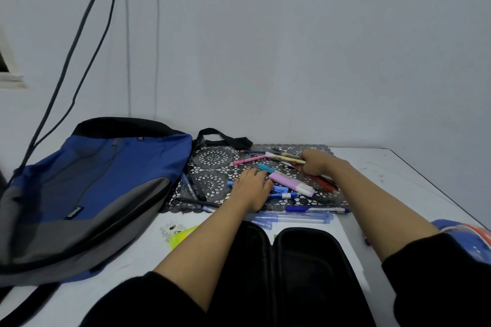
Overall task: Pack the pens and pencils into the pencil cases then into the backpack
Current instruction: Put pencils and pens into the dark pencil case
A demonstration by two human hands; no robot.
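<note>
— Where are the pens from where you stand?

— Most lie loose on the black lace mat [212,159] at the far side of the white table [385,167]. The right hand [316,162] has its fingers curled round a bundle of pens and pencils [284,158], held low over the mat. The bundle's long axis runs roughly left to right, the pale ends poking out leftward and the red ends trailing toward the near right.

— And the left hand?

— The left hand [252,188] lies palm down on the mat, fingers fairly straight and resting on some blue pens, gripping nothing that I can see. Just beside its fingertips a lilac highlighter [289,184] lies on a slant, white cap toward the near right.

— Anything else on the mat?

— A pink pen [248,160] lies almost crosswise near the far edge. Two black pens [198,186] on the left side run from far to near. A dark blue pen [316,210] lies crosswise along the mat's near edge.

— The cases?

— A black pencil case [292,273] lies open between the forearms, and I can't make out anything inside it. A blue and red pencil case [467,236] sits at the right edge. The blue backpack [101,188] lies flat on the left, touching the mat
</note>
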